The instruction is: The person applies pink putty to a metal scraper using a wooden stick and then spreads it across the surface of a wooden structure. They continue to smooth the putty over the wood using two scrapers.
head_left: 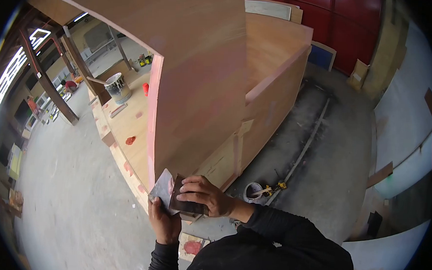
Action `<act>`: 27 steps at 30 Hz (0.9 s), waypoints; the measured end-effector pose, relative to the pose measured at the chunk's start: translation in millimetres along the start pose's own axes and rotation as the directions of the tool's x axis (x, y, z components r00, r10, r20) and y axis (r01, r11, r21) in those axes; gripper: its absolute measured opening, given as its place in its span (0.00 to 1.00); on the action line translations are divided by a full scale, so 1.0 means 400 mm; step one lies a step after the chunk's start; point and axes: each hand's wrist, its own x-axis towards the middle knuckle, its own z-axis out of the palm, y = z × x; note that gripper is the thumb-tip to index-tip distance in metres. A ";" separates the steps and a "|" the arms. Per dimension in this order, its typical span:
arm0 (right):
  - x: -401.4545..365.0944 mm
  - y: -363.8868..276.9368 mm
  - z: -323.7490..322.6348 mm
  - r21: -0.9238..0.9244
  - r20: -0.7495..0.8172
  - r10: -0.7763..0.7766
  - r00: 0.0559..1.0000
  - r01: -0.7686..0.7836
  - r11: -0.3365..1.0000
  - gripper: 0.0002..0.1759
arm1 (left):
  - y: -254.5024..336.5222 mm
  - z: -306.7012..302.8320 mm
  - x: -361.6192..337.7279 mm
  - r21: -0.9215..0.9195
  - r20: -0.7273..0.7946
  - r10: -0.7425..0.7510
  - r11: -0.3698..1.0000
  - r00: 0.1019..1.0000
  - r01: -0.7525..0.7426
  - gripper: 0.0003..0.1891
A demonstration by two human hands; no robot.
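Note:
My left hand (165, 224) grips a flat grey scraper plate (162, 186) smeared with pinkish putty, thumb pressed on its face. My right hand (207, 197) is closed over a dark brown flat piece (175, 204), with the fingers bent across its upper side. The two pieces meet edge to edge in front of my chest. Just beyond them rises a tall plywood panel (198, 95), its narrow edge (153, 112) coated in pink putty. The lower end of that edge passes close behind the scraper plate.
Left of the panel, a plywood platform (123, 127) carries a stained bucket (117, 88) and a red cup-like object (145, 89). On the floor at right stand a small putty bucket (254, 192) and a yellow-black tool (281, 185). A putty-smeared board (190, 246) lies near my body. People work far left.

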 end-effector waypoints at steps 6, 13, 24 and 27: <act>-0.015 0.214 -0.114 -0.028 -0.391 0.522 0.758 -0.577 0.816 0.23 | 0.054 0.017 -0.010 0.049 -0.004 0.234 0.971 0.972 -0.234 0.22; 0.308 0.397 -0.530 0.229 -0.715 0.604 0.353 -0.698 0.679 0.23 | 0.066 -0.049 -0.032 0.165 0.003 0.223 0.961 0.975 -0.221 0.21; 0.296 0.307 -0.249 -0.491 -0.571 0.072 0.818 -0.410 0.768 0.28 | 0.039 -0.112 -0.047 0.216 -0.083 0.210 0.958 0.974 -0.188 0.23; 0.192 0.283 -0.192 -0.519 -0.414 0.112 0.903 -0.335 0.787 0.30 | 0.029 -0.064 -0.016 0.218 -0.069 0.189 0.961 0.980 -0.170 0.24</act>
